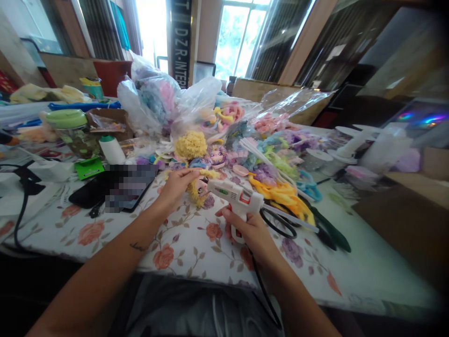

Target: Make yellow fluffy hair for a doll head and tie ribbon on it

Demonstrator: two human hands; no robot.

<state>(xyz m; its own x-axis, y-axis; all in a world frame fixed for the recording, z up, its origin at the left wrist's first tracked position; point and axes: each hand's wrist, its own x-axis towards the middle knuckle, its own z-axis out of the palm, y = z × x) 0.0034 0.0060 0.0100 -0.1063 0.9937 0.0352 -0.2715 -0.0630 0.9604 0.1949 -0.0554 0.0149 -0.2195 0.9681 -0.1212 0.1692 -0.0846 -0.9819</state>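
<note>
One bare left hand (177, 185) pinches fluffy yellow trim (210, 173), a small pale doll head (202, 188) just right of its fingers on flowered white cloth (196, 243). Further right, a white plastic glue gun (229, 193) noses in — a slip could burn those fingers. The right hand (257, 229) grips its handle; below that hand, a black cord (260, 282) could snag, jerking the nozzle.
</note>
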